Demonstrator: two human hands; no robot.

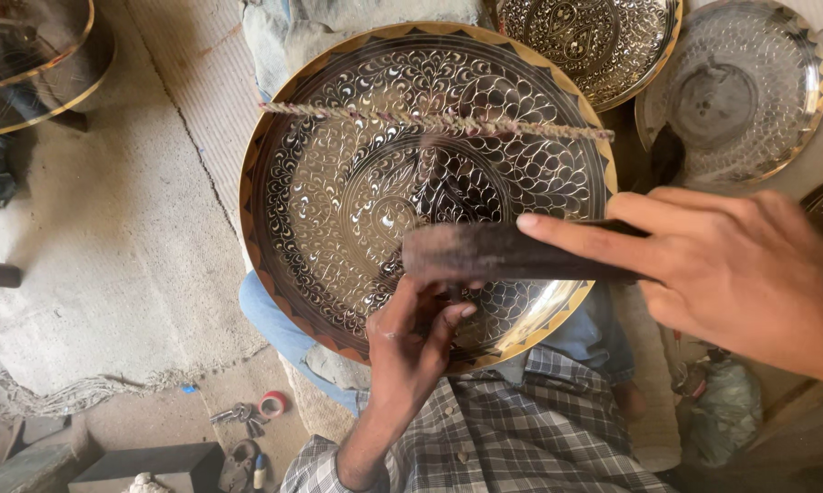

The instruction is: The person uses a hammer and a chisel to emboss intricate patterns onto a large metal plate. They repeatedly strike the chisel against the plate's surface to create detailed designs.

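A large round metal plate [338, 192], densely engraved with leaf and scale patterns and rimmed in gold, leans on my lap. A twisted cord [357, 113] stretches across its upper part. My left hand [411, 342] rests on the plate's lower edge. Its fingers are pinched around a thin dark punch that they mostly hide. My right hand [735, 265] comes in from the right and grips a dark hammer [503, 253], index finger laid along it. The hammer's head hovers just above my left fingertips.
More engraved plates lie at the top right [594, 41], the far right [735, 87] and the top left [28, 64]. A burlap mat [110, 237] covers the floor on the left. Keys [238, 415] and a small tape roll [272, 403] lie near my knee.
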